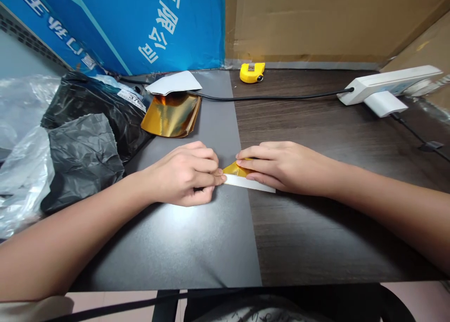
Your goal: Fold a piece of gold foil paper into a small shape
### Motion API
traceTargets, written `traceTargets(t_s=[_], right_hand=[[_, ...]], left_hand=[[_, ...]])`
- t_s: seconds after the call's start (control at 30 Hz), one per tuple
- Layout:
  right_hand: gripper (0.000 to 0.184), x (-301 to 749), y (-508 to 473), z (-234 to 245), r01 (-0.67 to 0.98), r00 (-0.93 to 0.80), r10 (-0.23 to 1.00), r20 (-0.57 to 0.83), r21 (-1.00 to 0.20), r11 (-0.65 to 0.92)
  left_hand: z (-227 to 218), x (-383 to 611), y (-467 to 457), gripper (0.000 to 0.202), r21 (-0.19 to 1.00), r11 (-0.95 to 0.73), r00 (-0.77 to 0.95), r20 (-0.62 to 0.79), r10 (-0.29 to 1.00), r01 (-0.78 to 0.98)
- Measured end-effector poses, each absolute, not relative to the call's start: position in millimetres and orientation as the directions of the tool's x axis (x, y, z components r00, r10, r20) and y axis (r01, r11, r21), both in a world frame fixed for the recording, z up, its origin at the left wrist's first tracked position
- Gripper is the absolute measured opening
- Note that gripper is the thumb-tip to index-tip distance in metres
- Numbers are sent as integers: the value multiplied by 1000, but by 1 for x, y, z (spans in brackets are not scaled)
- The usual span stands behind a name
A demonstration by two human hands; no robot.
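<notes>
Your folded paper shows glossy gold foil on one face and smooth matt white on the other; the loose sheet nearby has the same mirror-shiny gold. Your mat is smooth matt grey, the desk dark wood-grain laminate, the bags crinkly glossy black plastic, the tape measure glossy yellow plastic.
</notes>
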State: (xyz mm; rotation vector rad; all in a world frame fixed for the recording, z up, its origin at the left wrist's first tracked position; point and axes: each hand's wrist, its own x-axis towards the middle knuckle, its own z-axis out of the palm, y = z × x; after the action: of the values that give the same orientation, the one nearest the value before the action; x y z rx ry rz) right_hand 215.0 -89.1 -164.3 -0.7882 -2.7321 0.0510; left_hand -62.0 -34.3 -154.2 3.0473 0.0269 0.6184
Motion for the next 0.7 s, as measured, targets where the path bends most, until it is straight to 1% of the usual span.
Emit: traceTargets(t_s=[0.07,0.17,0.23,0.33,0.4,0.47,0.63,0.7], right_hand=[[34,216,-89,-163,523,-813,526,250,-85,848],[35,218,-90,-163,530,-819,524,233,-44,847],[35,218,-91,-162,528,-824,515,238,-11,849],[33,217,-91,-159,514,-832,489,261,33,857],[31,215,-91,-158,496,-838,469,278,30,868],[31,213,-91,-157,458,-846,441,299,-16,889],[29,213,-89,-162,338,-864,394,314,-220,915],[29,213,-89,-164,301,-865,381,328,-269,915]], left_hand=[[-152,-62,-34,20,1,-1000,924,382,12,13],[-149,-62,-34,23,-74,-997,935,355,-2,26],[-148,-63,-34,25,-115,-993,937,350,-4,38],[-150,-64,-34,23,-168,-984,932,363,-11,54],[-152,-64,-34,22,-201,-978,931,365,-19,59],[-154,-63,-35,25,-216,-974,933,359,-12,71],[-157,-60,-35,31,-218,-965,940,336,68,148],[-157,-59,-36,31,-227,-958,934,345,89,175]])
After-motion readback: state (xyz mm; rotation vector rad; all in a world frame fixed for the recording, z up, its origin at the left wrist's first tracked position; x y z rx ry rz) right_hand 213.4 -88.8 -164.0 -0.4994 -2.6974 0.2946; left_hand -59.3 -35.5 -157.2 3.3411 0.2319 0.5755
